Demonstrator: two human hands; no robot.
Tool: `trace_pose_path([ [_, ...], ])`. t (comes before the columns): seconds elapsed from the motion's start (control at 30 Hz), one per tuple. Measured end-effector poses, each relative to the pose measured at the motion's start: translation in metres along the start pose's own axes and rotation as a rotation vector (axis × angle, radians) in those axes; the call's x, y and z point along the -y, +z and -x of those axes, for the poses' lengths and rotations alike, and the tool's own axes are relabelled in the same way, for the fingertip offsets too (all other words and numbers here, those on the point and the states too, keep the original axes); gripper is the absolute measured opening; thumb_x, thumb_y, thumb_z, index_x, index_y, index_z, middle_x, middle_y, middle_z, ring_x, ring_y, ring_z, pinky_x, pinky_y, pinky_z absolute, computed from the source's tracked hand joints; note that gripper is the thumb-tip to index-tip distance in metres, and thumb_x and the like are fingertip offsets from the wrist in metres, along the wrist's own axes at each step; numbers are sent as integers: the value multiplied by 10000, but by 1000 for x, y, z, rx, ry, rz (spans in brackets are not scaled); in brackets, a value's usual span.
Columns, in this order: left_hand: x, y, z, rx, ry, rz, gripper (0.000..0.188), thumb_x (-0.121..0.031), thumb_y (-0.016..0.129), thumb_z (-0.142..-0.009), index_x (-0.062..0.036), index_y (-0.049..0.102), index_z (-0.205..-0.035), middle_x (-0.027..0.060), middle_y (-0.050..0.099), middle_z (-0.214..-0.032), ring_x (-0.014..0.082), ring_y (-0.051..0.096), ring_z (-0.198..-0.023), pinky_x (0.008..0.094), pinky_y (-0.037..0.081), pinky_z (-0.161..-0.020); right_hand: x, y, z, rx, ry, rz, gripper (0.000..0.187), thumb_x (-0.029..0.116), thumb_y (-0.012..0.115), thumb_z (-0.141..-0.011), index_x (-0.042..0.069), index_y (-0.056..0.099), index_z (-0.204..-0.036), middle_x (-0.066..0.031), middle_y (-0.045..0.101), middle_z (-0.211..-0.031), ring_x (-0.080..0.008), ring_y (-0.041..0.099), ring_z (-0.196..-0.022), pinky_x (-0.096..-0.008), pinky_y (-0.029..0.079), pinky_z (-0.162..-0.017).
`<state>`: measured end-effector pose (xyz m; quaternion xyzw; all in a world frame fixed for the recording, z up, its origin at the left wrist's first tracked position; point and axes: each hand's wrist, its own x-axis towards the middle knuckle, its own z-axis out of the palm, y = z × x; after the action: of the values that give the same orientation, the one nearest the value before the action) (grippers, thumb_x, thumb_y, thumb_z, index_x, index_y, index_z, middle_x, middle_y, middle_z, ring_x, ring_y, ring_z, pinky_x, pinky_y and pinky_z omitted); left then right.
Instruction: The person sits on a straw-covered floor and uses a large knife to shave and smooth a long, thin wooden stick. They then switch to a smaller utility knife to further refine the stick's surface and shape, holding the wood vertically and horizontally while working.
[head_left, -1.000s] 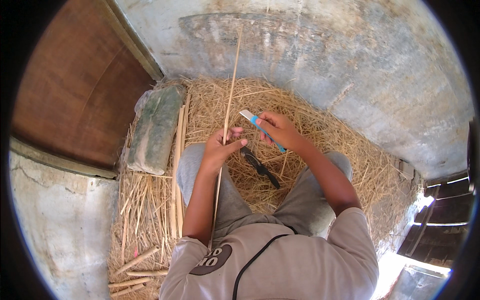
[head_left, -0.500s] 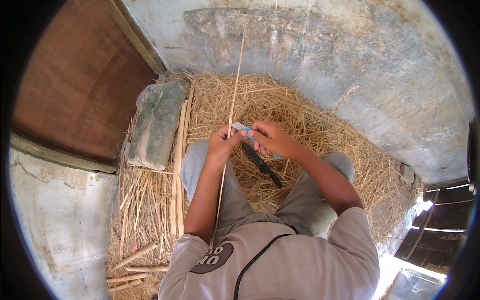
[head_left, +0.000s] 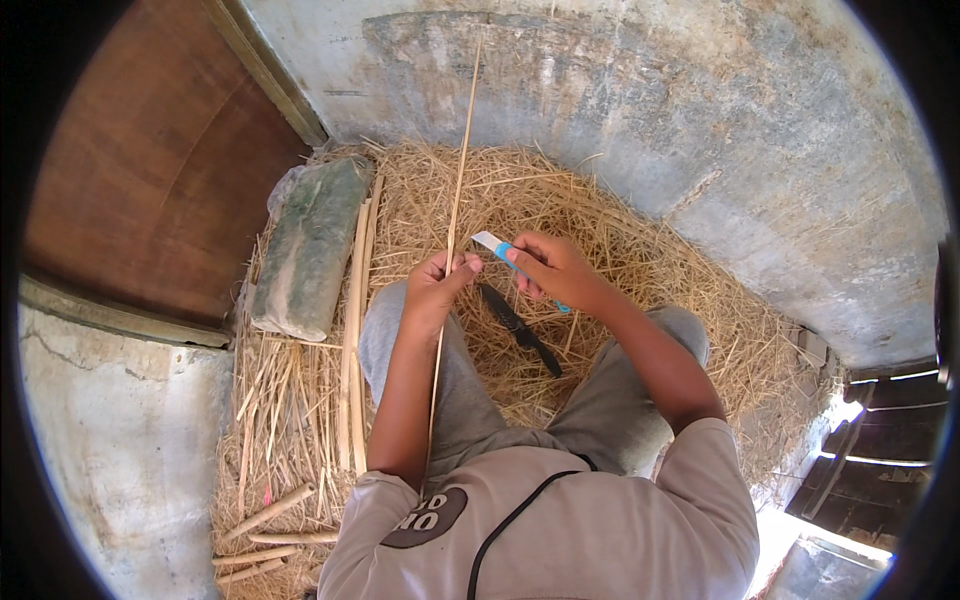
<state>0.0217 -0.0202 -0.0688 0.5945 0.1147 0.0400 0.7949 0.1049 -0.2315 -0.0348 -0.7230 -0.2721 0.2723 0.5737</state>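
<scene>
Pale strip (head_left: 459, 180), long and thin, pinched between thumb and fingers of the left hand (head_left: 434, 288), somewhere along its middle, presumably for balance with both ends free. Rising in front of the wall (head_left: 700, 100) above, trailing below beside the left forearm (head_left: 403, 400) toward the shirt (head_left: 620, 510); impossible to tell if resting on it. In the right hand (head_left: 552, 268), blue cutter (head_left: 507, 253) wrapped by the fingers, thumb laid along the handle, likely for fine control; blade (head_left: 488, 241) bare, just beside the strip but apart, pointing up and left, clear of the legs (head_left: 470, 395). Legs spread wide, apparently to leave room between them. There, on the straw (head_left: 560, 205), a black knife (head_left: 521, 333), untouched, seemingly laid within easy reach. To the left, long sticks (head_left: 347, 400) lying side by side next to a green block (head_left: 312, 250), perhaps so aligned for easy picking-up. Farther down at lower left, short sticks (head_left: 269, 512) scattered on the straw, well apart from both hands.
</scene>
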Motion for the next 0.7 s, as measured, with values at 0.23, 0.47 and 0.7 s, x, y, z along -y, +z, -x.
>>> trace_pose_path([
  [0.23, 0, 0, -1, 29, -5, -18, 127, -128, 793, -886, -60, 691, -917, -51, 618, -813, 44, 533, -738, 214, 407, -680, 4, 9, 2, 87, -1, 58, 282, 303, 570, -1057, 44, 583, -946, -10, 642, -710, -53, 565, -558, -233, 438, -511],
  [0.47, -4, 1, 1, 2, -30, -59, 177, -101, 784, -891, -92, 634, -798, -65, 600, -770, 34, 508, -712, 217, 396, -659, 0, 9, 1, 93, 9, 48, 299, 322, 576, -1045, 41, 599, -947, -13, 626, -693, -69, 560, -553, -252, 439, -510],
  [0.7, -5, 0, 1, 1, -32, -46, 170, -122, 800, -881, -89, 647, -813, -50, 621, -781, 45, 535, -715, 217, 415, -664, 3, 9, 3, 104, 12, 39, 278, 296, 578, -1050, 44, 583, -934, -8, 627, -698, -52, 557, -552, -237, 430, -504],
])
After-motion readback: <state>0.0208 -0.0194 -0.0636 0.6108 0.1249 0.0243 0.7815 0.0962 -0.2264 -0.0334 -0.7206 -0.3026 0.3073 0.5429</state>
